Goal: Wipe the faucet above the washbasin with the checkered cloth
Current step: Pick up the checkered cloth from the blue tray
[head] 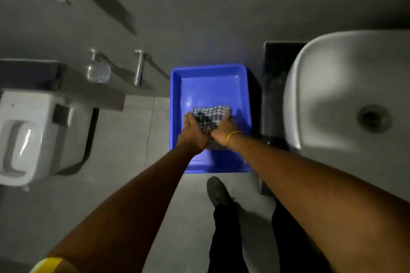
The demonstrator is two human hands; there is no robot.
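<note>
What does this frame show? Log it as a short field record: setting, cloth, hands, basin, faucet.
setting: bathroom, toilet at left
cloth: checkered cloth in blue tray on the floor
left hand: on the cloth
right hand: on the cloth
washbasin: at right, nothing in it
faucet: not in view
task stage: wiping not begun

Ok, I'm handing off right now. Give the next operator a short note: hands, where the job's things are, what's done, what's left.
Left hand: on the checkered cloth, at its left edge; how firm the grip is can't be told.
Right hand: on the cloth's right edge, same doubt.
Cloth: bunched between both hands, over the blue tray on the floor.
Washbasin: to the right, nothing in it. The faucet above it is not in view.
Done: hands are on the cloth.
Left: lift the cloth out, carry it right to the basin, wipe the faucet.
</note>
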